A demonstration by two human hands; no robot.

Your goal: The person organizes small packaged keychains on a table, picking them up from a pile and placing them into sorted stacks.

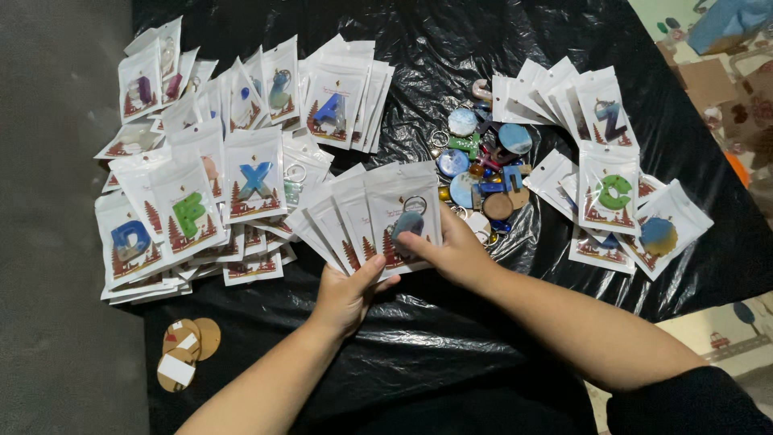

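While fanning small white plastic keychain pouches [366, 213], left hand [346, 294] gripping below, right hand [451, 250] pinching the front pouch; sorting underway.

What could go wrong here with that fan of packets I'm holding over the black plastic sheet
The left hand pinches the fan of packets only at its lower edge while the right hand grips the front one, so the fan might slip and scatter. Dropped packets could mix into the sorted pile on the left. The loose keychains lie right beside the right hand, and a nudge may push them across the wrinkled black plastic sheet.
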